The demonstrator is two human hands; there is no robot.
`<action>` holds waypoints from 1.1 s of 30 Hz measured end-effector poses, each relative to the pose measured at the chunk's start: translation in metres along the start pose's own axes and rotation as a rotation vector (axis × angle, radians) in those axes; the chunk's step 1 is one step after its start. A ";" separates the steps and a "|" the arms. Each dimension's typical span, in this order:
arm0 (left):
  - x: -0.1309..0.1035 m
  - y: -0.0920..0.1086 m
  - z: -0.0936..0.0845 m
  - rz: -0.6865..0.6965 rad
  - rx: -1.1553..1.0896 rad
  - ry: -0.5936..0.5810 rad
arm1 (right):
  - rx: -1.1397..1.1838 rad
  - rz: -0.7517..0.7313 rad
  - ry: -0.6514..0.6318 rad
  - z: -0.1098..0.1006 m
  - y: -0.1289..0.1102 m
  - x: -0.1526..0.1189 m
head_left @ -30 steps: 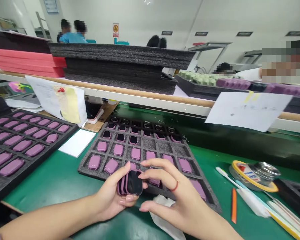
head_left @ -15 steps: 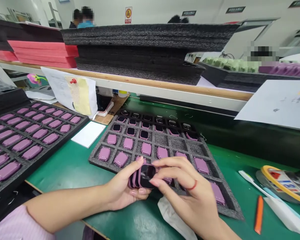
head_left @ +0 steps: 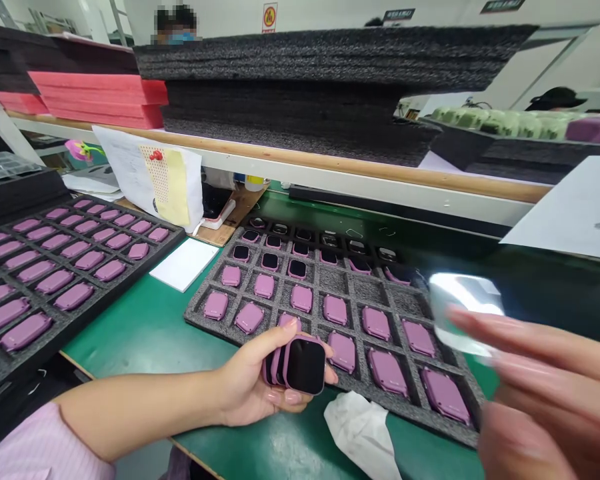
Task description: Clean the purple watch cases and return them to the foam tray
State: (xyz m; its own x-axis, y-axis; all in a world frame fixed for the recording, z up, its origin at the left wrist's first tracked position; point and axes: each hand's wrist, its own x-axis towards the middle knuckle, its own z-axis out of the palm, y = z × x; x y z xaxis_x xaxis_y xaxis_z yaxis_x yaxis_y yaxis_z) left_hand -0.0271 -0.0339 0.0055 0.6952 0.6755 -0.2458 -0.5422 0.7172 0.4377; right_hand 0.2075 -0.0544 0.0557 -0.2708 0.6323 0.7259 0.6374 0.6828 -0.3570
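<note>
My left hand (head_left: 253, 377) is wrapped round a small stack of purple smartwatch bodies (head_left: 305, 367), the front one showing its black screen. Out to the right, my right hand (head_left: 540, 387), blurred, pinches a clear square screen film (head_left: 463, 300) between its fingers. Behind both hands lies a black foam tray (head_left: 330, 283) with watch bodies in its pockets, some purple back up, others with dark screens up. A crumpled white cloth (head_left: 363, 433) rests on the table just in front of this tray.
A second foam tray (head_left: 130, 277) of purple watch bodies stands at the left. Between the trays lies a white pad (head_left: 184, 265). A shelf (head_left: 330, 163) crosses above the table, loaded with black foam sheets (head_left: 300, 73) and red foam (head_left: 95, 100).
My right hand has moved away from the watches to the right, with the clear film now in its fingers. My left hand still holds the stack. The view has shifted slightly.
</note>
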 end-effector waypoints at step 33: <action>-0.003 -0.002 0.002 0.029 0.012 -0.051 | -0.017 -0.325 -0.277 0.036 -0.004 0.008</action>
State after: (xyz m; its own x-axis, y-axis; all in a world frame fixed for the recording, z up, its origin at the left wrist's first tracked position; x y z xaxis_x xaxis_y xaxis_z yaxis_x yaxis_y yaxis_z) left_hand -0.0272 -0.0379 0.0072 0.7028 0.6859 -0.1889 -0.5566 0.6955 0.4545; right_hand 0.1768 -0.0391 0.0415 -0.6419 0.4610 0.6127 0.4980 0.8583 -0.1239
